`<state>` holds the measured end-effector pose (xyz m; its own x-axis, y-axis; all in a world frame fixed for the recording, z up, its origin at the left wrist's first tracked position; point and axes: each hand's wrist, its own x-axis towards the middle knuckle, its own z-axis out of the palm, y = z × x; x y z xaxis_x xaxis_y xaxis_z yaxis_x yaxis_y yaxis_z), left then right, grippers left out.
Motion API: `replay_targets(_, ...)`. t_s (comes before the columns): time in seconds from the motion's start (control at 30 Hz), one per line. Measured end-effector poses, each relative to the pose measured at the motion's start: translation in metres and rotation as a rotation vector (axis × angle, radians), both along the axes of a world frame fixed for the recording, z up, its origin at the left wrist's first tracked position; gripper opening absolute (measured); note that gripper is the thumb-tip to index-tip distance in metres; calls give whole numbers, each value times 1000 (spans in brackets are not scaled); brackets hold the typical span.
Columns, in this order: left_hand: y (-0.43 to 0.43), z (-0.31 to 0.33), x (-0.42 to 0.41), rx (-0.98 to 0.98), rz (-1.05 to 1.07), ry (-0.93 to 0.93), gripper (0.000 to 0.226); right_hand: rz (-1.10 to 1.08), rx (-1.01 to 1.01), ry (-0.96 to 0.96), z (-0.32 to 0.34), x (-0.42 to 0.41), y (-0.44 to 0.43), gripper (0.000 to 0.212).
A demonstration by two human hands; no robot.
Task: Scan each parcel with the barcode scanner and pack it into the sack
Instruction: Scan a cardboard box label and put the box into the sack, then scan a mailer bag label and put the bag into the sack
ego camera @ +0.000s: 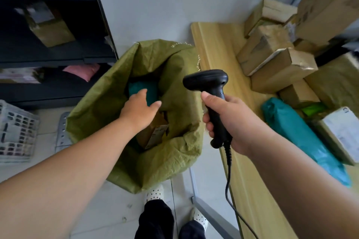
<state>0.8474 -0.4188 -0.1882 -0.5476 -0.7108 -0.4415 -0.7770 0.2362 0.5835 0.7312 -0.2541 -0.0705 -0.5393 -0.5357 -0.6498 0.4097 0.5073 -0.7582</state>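
An olive-green woven sack (120,75) stands open on the floor beside the table. Inside it lie a dark teal parcel (144,87) and a brown cardboard box (155,132) with a label. My left hand (138,109) hovers over the sack's mouth with fingers spread, just in front of the teal parcel; it grips nothing. My right hand (231,120) is closed around the handle of a black corded barcode scanner (208,81), held upright above the table's left edge.
The wooden table (219,44) at right carries several cardboard boxes (281,72), a long teal mailer bag (299,137) and a white-labelled box (342,134). Dark shelving (58,48) with parcels stands at left, a white plastic crate (15,132) below it. My feet are under the sack.
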Motion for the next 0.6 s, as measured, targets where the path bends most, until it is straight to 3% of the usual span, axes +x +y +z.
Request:
replay_targets(0.27, 95, 94, -62, -172, -300, 142, 70, -88, 9, 116, 42, -25, 95, 22)
replay_targets(0.6, 241, 117, -126, -287, -691, 115, 77, -275, 36, 230, 58, -66, 264, 18)
